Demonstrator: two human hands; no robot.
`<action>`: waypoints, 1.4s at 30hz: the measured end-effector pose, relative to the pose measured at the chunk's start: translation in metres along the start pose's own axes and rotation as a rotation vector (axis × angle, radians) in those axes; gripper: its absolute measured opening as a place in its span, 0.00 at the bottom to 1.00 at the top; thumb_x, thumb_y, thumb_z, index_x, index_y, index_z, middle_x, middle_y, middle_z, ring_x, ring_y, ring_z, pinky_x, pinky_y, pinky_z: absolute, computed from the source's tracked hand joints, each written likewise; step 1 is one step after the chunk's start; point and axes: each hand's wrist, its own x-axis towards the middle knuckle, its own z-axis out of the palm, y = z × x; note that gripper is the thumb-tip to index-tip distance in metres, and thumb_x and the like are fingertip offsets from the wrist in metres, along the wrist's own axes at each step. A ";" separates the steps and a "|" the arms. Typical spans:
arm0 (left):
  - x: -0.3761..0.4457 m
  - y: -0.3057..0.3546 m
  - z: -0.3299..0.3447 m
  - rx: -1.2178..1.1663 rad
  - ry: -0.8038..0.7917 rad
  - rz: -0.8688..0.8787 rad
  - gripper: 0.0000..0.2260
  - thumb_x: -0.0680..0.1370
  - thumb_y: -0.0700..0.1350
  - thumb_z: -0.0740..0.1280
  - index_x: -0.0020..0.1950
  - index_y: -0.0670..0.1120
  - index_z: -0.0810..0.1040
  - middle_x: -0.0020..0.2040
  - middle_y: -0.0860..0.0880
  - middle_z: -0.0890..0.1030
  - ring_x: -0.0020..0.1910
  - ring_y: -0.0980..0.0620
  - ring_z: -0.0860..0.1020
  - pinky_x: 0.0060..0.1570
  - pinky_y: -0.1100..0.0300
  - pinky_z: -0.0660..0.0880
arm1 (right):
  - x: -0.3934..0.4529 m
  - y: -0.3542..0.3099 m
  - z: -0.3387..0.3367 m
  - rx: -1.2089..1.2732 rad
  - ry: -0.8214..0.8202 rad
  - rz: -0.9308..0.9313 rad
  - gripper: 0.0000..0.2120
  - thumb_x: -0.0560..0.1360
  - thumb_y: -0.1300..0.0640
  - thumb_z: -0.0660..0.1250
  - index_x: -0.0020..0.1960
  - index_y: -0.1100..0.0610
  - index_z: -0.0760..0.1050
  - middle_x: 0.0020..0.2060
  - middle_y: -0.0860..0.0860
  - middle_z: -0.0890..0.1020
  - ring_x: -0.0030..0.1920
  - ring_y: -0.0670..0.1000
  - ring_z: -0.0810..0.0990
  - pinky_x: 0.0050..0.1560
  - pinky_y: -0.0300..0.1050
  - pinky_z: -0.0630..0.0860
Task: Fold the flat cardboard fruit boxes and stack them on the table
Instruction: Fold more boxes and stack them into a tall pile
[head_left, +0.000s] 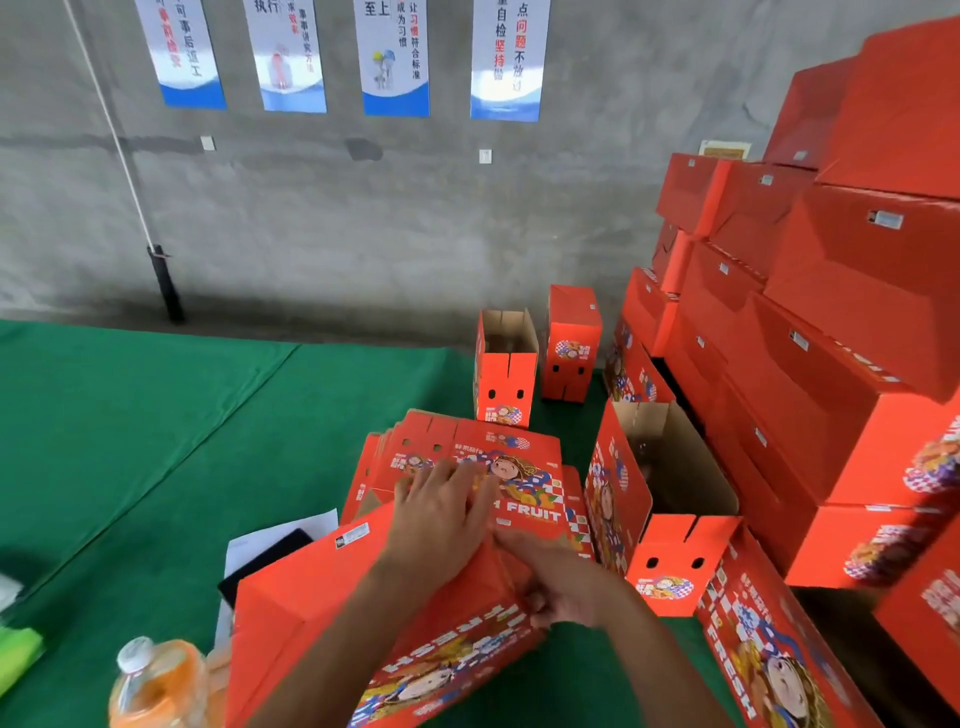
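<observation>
A red folded fruit box (317, 603) lies tilted in front of me on the green table (156, 441). My left hand (441, 512) rests flat on its upper edge, fingers spread and pointing away. My right hand (558, 584) pinches the box's right end flap, fingers curled on the cardboard. Behind the hands lies a pile of flat printed boxes (524, 467). An open-topped folded box (670, 462) stands just right of the pile. A tall stack of closed red boxes (831, 322) fills the right side.
Two upright red boxes (506, 369) (571, 343) stand at the back by the grey wall. A bottle of orange drink (156, 686) stands at the lower left, next to white paper (280, 535) and a dark flat object (265, 566).
</observation>
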 end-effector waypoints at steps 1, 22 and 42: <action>0.003 0.005 -0.016 -0.002 0.091 0.024 0.15 0.84 0.59 0.58 0.62 0.55 0.80 0.58 0.52 0.79 0.62 0.46 0.76 0.65 0.48 0.67 | -0.006 -0.019 0.004 -0.021 0.009 -0.079 0.23 0.73 0.32 0.72 0.63 0.41 0.79 0.44 0.53 0.84 0.33 0.48 0.78 0.34 0.42 0.77; 0.101 0.038 0.025 -0.881 0.033 0.226 0.44 0.77 0.36 0.74 0.82 0.65 0.54 0.78 0.59 0.68 0.77 0.52 0.68 0.71 0.40 0.72 | -0.067 -0.115 -0.039 -1.391 1.038 -0.768 0.23 0.83 0.41 0.56 0.78 0.35 0.57 0.64 0.56 0.67 0.59 0.61 0.73 0.55 0.56 0.80; 0.084 0.145 0.130 -0.927 -0.188 0.290 0.33 0.82 0.52 0.69 0.80 0.69 0.55 0.78 0.70 0.59 0.79 0.65 0.55 0.78 0.45 0.62 | -0.128 -0.039 -0.112 -1.153 1.338 -0.484 0.20 0.83 0.48 0.63 0.75 0.45 0.70 0.70 0.59 0.72 0.54 0.60 0.84 0.52 0.53 0.81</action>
